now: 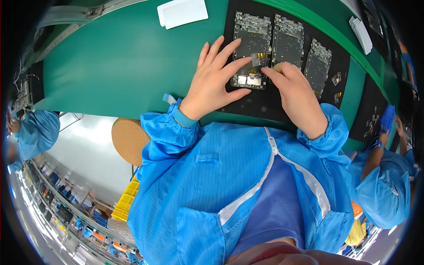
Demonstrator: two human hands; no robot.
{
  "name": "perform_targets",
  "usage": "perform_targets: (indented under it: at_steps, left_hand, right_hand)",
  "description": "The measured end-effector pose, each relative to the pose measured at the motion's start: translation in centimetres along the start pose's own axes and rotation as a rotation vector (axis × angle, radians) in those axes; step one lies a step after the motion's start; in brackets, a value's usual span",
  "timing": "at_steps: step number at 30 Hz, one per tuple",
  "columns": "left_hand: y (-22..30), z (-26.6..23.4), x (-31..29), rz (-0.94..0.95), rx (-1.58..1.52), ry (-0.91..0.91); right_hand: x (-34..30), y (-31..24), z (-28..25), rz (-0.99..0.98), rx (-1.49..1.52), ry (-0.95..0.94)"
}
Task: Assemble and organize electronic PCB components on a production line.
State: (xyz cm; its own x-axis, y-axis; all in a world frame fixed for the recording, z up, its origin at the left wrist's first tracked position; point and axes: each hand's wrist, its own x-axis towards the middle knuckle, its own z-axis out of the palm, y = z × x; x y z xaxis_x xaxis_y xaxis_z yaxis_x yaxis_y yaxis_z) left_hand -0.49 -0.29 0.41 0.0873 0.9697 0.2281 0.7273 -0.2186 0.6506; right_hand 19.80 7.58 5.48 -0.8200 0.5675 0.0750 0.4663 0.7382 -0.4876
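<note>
Circuit board: lower half hidden under both hands.

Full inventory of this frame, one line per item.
circuit boards: 3, dark with silver parts, side by side on the black mat
black mat: 1, black, on the belt under the boards
small metal parts: a few, silver, right end of the mat
green belt: 1, green, runs across the top
white cards: 2, white, stacked on the belt, top centre
round stool: 1, tan, lower left
yellow crate: 1, yellow, lower left
co-workers: 2, blue coats, far left and right
left hand: fingers spread on the leftmost board
right hand: fingers pinching at the same board
</note>
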Motion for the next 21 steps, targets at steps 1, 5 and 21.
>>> perform_targets:
  at_steps: [1, 5, 21]
  left_hand:
    - [-0.1, 0.0, -0.1, 0.001, -0.007, -0.004]
    - [0.0, 0.1, 0.0, -0.014, 0.009, -0.012]
    - [-0.2, 0.4, 0.1, 0.021, 0.071, 0.005]
  right_hand:
    - [0.1, -0.1, 0.0, 0.002, -0.001, 0.005]
    - [0.5, -0.1, 0.3, 0.087, -0.060, 0.021]
    - [0.6, 0.9, 0.5, 0.021, 0.071, -0.082]
